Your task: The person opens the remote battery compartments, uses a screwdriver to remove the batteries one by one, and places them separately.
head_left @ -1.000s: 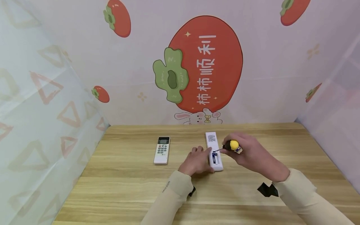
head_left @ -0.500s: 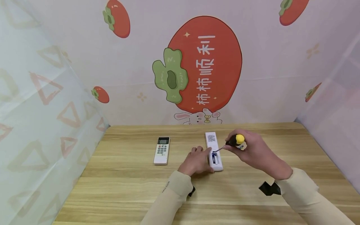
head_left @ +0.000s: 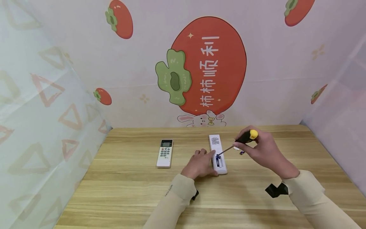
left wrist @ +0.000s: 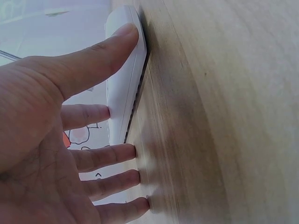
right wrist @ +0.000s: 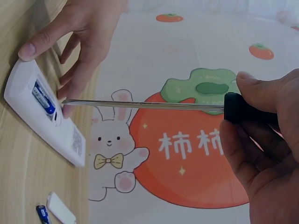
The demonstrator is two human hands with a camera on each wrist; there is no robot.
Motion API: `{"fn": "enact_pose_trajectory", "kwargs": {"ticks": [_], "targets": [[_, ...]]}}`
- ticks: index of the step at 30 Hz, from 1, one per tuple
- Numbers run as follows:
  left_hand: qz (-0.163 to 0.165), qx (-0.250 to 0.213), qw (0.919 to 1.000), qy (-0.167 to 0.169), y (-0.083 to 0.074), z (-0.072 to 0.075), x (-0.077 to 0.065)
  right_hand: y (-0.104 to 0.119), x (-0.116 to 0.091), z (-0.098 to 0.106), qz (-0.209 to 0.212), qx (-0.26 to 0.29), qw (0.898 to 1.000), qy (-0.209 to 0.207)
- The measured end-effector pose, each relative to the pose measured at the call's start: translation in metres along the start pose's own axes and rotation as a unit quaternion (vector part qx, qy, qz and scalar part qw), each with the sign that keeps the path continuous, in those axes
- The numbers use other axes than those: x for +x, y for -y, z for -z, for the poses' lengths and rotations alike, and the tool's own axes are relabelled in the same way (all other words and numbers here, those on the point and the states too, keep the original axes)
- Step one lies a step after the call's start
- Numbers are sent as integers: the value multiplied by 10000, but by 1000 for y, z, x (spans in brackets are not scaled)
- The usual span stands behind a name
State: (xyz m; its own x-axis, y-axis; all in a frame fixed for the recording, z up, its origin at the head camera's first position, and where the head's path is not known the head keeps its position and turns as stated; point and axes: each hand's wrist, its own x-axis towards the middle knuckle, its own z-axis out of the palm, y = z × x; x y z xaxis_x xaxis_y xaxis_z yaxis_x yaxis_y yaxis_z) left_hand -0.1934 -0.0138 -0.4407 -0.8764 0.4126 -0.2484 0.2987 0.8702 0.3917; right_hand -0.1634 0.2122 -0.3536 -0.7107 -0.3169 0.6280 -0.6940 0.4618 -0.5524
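White plastic remote control [head_left: 216, 147]: lies back up on the pale wood-grain table [head_left: 128, 197] in front of the person, long and slim with rounded corners.
Weight and stiffness: probably light and rigid; its smooth shell may slide if pushed without bracing.
Best hold: the long side edges or the solid near end, keeping fingertips off the uncovered bay.
Battery bay: a narrow rectangular recess holding a blue, glossy cylindrical battery [right wrist: 43, 99]; any metal contacts are likely thin and easily bent.
Left hand [head_left: 200, 163]: fingers fairly straight and spread, thumb against the remote's near end, index fingertip touching its side, bracing rather than grasping.
Right hand [head_left: 263, 152]: pinches the black handle of a yellow-capped screwdriver [right wrist: 145, 105] between thumb and fingers.
Shaft: slim, straight, shiny metal, surely stiff; its tip is at the bay's far end, whether touching or just above I cannot tell.
Loose pieces: a second blue battery [right wrist: 42, 214] and a thin white oblong cover [right wrist: 60, 208], just beside each other right of the remote.
Keypad-up white remote with a dark-framed display [head_left: 164, 153]: lies well apart, to the left.
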Motion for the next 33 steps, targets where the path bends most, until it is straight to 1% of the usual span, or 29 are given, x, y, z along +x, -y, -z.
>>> {"fn": "enact_pose_trajectory", "kwargs": {"ticks": [6, 10, 22, 33], "targets": [[-12, 41, 10000, -9, 0, -1, 0, -4, -2, 0, -260, 42, 9996, -54], [-64, 106, 9999, -59, 0, 0, 0, -5, -2, 0, -356, 87, 9993, -47], [-74, 100, 9999, -91, -1, 0, -1, -11, -3, -4, -369, 102, 9993, -53], [-50, 69, 9999, -98, 0, -1, 0, -12, -2, -5, -518, 75, 9986, -7]]}}
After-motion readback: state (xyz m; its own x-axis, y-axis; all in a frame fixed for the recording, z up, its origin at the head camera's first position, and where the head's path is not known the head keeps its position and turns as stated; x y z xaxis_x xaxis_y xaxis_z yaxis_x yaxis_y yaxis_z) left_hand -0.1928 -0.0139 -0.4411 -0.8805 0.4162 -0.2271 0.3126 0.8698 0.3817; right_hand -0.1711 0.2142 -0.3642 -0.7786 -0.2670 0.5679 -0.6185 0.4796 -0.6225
